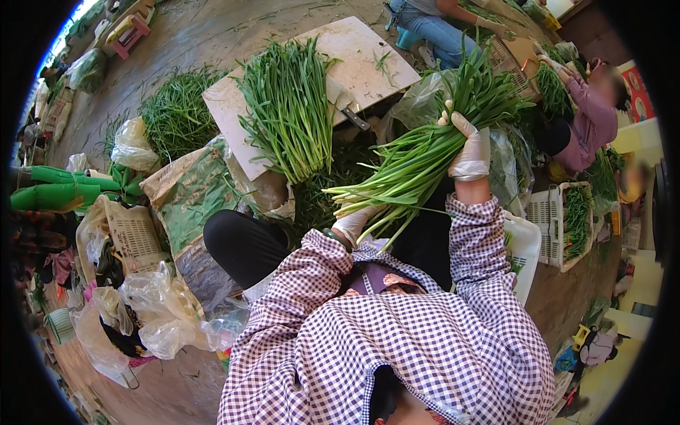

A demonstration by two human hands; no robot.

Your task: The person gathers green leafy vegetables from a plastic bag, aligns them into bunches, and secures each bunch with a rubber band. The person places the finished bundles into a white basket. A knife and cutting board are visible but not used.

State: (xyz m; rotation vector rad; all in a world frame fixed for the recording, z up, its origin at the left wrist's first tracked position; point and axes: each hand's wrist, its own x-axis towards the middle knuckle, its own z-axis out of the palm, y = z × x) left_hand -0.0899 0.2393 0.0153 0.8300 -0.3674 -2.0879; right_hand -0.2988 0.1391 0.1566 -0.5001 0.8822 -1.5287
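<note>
My right hand [468, 146], in a thin whitish glove, grips a bundle of long green leafy vegetable stalks [425, 154] around the middle, leaves up to the right and pale stem ends down to the left. Under those stem ends is my left hand [353, 220], gloved too, with its fingers partly hidden by the stalks; whether it grips them I cannot tell. Another bunch of the same greens [289, 106] lies on a pale board [366, 58], its stem ends past the near edge. Beside it a cleaver [345, 106] rests on the board, its dark handle over the edge.
Loose greens [178, 114] are heaped on the floor left of the board. A green-printed sack [194, 180] and a crate [133, 236] with plastic bags stand at left. On the right are a white bin [523, 255] and a crate of greens [544, 223]. Co-workers sit beyond, upper right.
</note>
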